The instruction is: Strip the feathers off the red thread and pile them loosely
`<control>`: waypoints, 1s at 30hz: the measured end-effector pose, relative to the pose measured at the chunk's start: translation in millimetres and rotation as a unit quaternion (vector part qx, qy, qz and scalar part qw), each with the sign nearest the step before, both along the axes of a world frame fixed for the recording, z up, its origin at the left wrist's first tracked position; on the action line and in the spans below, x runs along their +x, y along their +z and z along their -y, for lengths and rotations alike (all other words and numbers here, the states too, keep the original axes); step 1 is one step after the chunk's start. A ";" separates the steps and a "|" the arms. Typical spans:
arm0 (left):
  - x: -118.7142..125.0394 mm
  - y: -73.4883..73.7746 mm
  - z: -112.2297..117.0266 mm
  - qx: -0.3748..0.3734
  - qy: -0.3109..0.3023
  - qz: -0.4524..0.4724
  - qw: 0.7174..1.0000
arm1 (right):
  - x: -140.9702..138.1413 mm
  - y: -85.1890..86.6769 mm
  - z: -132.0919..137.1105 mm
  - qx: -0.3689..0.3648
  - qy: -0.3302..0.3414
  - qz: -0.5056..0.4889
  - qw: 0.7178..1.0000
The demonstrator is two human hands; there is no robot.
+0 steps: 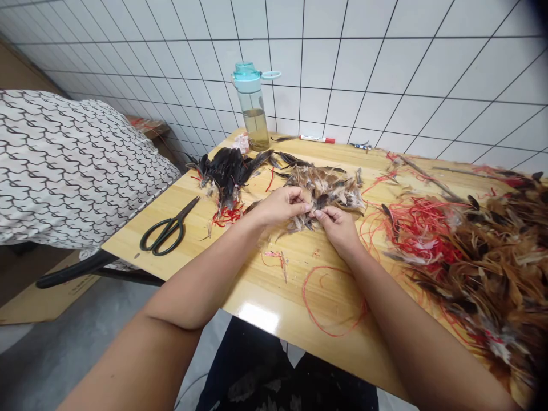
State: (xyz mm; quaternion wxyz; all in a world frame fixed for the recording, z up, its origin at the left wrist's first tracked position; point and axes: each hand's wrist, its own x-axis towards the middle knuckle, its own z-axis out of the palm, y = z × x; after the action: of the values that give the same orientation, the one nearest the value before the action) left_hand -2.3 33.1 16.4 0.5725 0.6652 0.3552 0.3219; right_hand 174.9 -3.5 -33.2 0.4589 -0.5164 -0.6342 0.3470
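Observation:
Over the near edge of a pile of brown and grey feathers [329,184], my two hands almost meet. Thumb and fingers of my left hand [286,204] are pinched together; what lies between them is too small to name. My right hand [338,225] pinches in the same way just beside it, its fingertips at the feathers. A bundle of black feathers [229,171] with red thread at its base lies left of the pile. Loose red thread [305,288] curls on the table in front of my right forearm.
Black-handled scissors [169,231] lie on the wooden table [248,279] at left. A water bottle [256,117] and a red-capped marker [317,138] are by the tiled wall. A big heap of brown feathers [505,245] with red thread [428,228] covers the right side. Patterned cloth [77,171] hangs at left.

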 end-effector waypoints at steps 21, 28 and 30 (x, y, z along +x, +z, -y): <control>6.0 1.7 5.5 -0.007 0.007 0.066 0.998 | -2.0 2.3 0.9 -0.021 -0.006 -0.046 0.999; 7.0 1.3 6.0 -0.015 -0.005 0.104 0.994 | -1.8 3.8 0.9 -0.031 0.003 -0.058 0.998; 7.0 1.6 5.5 -0.004 0.004 0.089 0.996 | -2.2 3.0 0.9 -0.031 0.005 -0.061 0.998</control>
State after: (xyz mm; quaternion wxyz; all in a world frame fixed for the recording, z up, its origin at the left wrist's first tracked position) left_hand 4.7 27.6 18.0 0.6034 0.6301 0.3068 0.3804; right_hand 172.7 -4.4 -30.2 0.4789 -0.5049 -0.5966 0.3997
